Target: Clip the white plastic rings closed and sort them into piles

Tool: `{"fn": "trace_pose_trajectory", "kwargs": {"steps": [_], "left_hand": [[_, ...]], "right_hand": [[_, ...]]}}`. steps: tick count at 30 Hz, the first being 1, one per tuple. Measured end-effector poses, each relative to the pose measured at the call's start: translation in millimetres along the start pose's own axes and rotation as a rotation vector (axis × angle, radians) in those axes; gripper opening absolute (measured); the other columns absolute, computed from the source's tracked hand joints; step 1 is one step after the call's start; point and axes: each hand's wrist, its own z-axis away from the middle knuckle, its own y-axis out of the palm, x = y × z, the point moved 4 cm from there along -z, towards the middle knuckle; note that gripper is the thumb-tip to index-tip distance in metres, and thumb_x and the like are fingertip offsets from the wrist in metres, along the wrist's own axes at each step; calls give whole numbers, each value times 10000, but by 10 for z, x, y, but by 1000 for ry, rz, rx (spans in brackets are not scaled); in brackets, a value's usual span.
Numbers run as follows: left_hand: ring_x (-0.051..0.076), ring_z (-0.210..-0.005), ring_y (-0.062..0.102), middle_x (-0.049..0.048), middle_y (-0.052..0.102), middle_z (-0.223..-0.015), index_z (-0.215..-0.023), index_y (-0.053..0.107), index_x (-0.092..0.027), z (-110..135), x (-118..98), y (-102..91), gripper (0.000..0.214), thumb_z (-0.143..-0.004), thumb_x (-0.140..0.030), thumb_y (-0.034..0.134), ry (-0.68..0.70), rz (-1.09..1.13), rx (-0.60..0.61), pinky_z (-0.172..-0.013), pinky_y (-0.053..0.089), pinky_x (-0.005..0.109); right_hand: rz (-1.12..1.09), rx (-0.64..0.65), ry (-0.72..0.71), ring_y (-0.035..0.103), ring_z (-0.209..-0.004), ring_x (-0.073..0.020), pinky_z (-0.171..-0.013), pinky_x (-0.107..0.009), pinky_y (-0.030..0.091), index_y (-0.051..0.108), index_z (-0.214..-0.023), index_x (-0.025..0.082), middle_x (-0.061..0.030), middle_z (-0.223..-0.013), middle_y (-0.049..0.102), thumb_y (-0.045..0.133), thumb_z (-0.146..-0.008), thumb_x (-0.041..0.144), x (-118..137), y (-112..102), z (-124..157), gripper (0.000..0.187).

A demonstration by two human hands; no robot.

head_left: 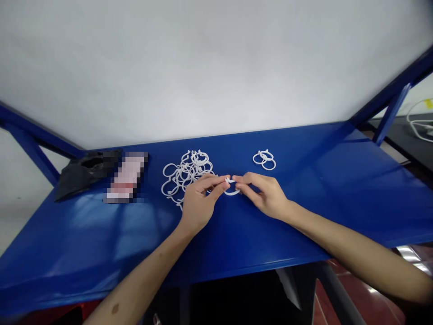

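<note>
A white plastic ring (232,191) is pinched between both my hands above the blue table (324,203). My left hand (199,201) grips its left end with thumb and fingers closed. My right hand (265,193) pinches its right end at the clasp. Just left of my left hand lies a pile of several loose white rings (187,174). A small group of three white rings (264,159) sits farther back, right of centre.
A black plastic bag (81,174) and a blurred pinkish packet (126,177) lie at the table's back left. A white wall rises behind the table. Blue frame struts slope at both sides; white cables (421,124) lie on a dark surface at far right.
</note>
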Motion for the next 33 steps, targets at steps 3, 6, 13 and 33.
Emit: {"fn": "trace_pose_trajectory", "kwargs": {"steps": [3,6,13,33], "left_hand": [[121,-746,634,1,730,-870,-933,795,-287,48,-23,32,98,-855,-287,737,62,-57,0,-675,521,274],[122,-754,644,-2,725,-855,-944,790,-278,66,-91,52,107,-872,-261,713,123,-103,-10,-673,537,270],[174,-919,656,13,756,-976,-1100,734,-263,-155,-84,-52,195,-945,-253,616,245,-411,77,-896,541,392],[237,-1014,526,47,664,-977,-810,698,-228,-137,-60,-153,120,-896,-310,694,556,-823,301,-946,447,430]], "right_hand": [[34,53,-55,663,-773,-133,-687,-269,557,640,-1122,174,-50,-905,692,512,-1016,187,6,8,23,167],[103,72,-122,660,-767,-140,-666,-273,558,624,-1177,165,-61,-902,692,487,-1024,183,23,3,44,206],[322,-63,-45,678,-924,-189,-802,-338,572,682,-1108,219,-77,-1036,707,508,-1015,259,-210,-176,-100,201],[523,-67,243,634,-894,-247,-819,-408,509,693,-1005,182,-100,-960,721,571,-973,334,-379,-508,-173,197]]}}
